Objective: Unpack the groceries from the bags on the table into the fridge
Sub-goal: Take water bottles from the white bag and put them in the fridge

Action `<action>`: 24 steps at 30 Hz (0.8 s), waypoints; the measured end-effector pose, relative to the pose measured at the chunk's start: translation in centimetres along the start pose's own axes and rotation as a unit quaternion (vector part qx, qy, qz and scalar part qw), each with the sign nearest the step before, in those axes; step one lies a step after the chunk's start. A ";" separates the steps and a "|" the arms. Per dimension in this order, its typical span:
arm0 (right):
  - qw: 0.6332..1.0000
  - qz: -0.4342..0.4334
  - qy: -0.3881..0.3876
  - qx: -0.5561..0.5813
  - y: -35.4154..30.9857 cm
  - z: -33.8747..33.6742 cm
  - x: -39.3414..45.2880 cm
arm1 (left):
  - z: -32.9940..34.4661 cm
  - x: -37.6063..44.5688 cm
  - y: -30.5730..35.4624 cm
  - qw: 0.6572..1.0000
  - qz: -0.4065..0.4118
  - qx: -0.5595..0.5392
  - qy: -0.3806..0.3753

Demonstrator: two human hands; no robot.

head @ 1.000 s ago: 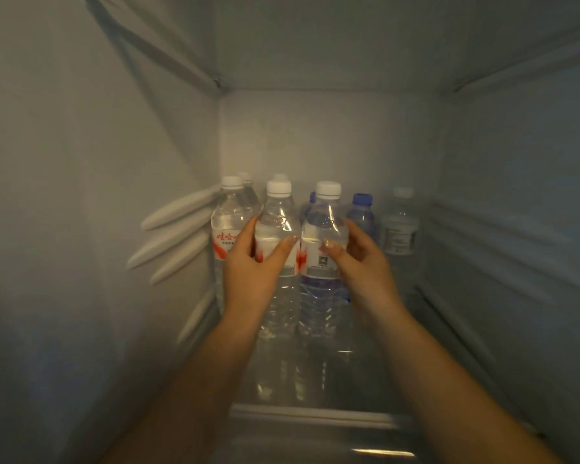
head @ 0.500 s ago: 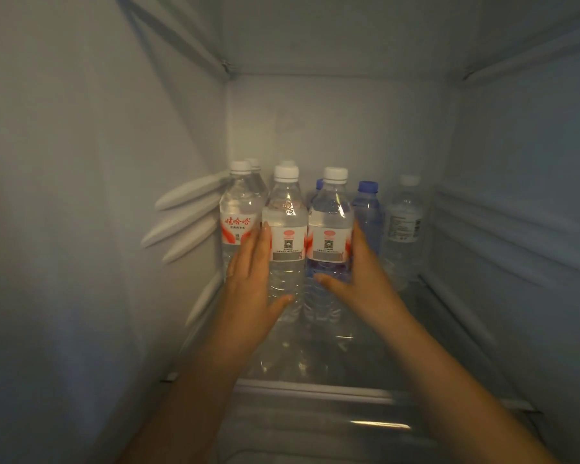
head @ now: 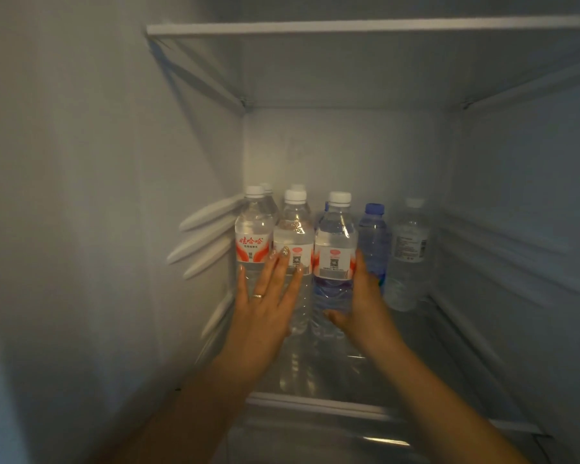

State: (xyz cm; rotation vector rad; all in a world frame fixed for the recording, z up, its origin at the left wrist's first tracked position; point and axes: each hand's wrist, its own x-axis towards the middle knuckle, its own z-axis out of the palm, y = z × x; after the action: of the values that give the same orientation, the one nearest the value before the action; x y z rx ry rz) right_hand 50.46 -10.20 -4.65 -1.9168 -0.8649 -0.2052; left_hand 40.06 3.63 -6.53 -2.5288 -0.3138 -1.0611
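Head view: inside the white fridge, clear plastic water bottles with white caps stand on the glass shelf. The left hand and right hand hover apart with fingers straight, gripping nothing. Rear bottles are largely hidden.

Wearing a thin ring on the left hand, glittery polish on one nail; baring both forearms, sleeveless.

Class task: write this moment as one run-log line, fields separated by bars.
place: fridge shelf | left hand: open beside white-capped bottle | right hand: open beside second white-capped bottle | bottles: upright
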 end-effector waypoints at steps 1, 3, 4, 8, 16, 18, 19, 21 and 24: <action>1.000 -0.002 0.002 -0.010 0.0 0.0 0.1 | 0.2 0.1 -0.2 1.000 0.001 0.006 -0.006; 1.000 -0.010 0.003 -0.027 -0.1 0.1 0.3 | 0.5 0.3 -0.5 1.000 0.009 0.018 -0.016; 0.999 -0.011 0.001 -0.031 -0.2 0.1 0.5 | 0.7 0.4 -0.7 0.999 0.012 0.022 -0.020; 0.999 -0.005 -0.001 -0.032 -0.1 0.2 1.2 | 1.5 0.5 -1.1 0.999 0.025 0.037 -0.016; 0.999 -0.004 -0.004 -0.047 1.4 0.3 2.7 | 2.6 1.4 -1.5 0.998 0.040 0.041 -0.003; 0.999 -0.005 -0.004 -0.047 1.6 0.3 2.7 | 2.9 1.5 -1.5 0.998 0.039 0.041 -0.007; 0.999 -0.010 -0.001 -0.048 1.7 0.4 2.7 | 3.0 1.6 -1.5 0.998 0.038 0.040 -0.007; 0.999 -0.015 0.003 -0.047 1.8 0.4 2.7 | 3.0 1.6 -1.5 0.999 0.039 0.038 -0.008; 0.999 -0.020 -0.007 -0.041 1.6 0.0 2.7 | 2.5 1.5 -1.4 0.998 0.045 0.038 -0.010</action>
State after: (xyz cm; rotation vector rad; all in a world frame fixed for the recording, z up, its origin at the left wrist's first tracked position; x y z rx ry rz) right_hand 53.40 -9.32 -4.49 -1.9799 -0.9180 -0.2545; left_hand 42.26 6.08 -6.69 -2.4629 -0.2399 -0.9715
